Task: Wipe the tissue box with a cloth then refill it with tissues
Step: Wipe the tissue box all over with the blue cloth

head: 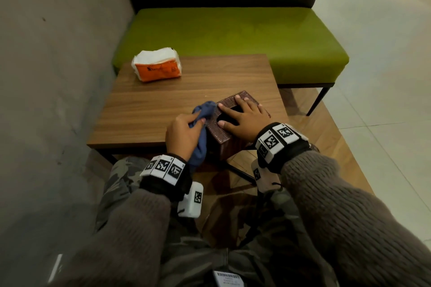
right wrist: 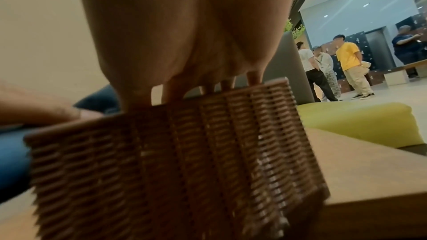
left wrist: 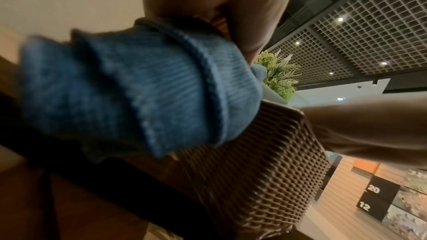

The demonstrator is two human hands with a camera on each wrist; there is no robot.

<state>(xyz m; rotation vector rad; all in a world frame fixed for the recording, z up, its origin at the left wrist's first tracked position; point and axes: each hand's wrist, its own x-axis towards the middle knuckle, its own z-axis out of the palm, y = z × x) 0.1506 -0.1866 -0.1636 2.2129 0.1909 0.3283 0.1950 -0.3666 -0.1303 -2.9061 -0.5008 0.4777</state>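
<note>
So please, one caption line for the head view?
Left hand wipes the woven tissue box with a blue cloth; right hand steadies it.

Blue cloth (head: 200, 123); brown woven-pattern tissue box (head: 224, 140); orange-white tissue pack (head: 156, 64); green bench (head: 233, 35).

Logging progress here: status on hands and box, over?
Left hand grips blue cloth against tissue box. Right hand flat on top. Tissue pack untouched; nothing blocking.
</note>
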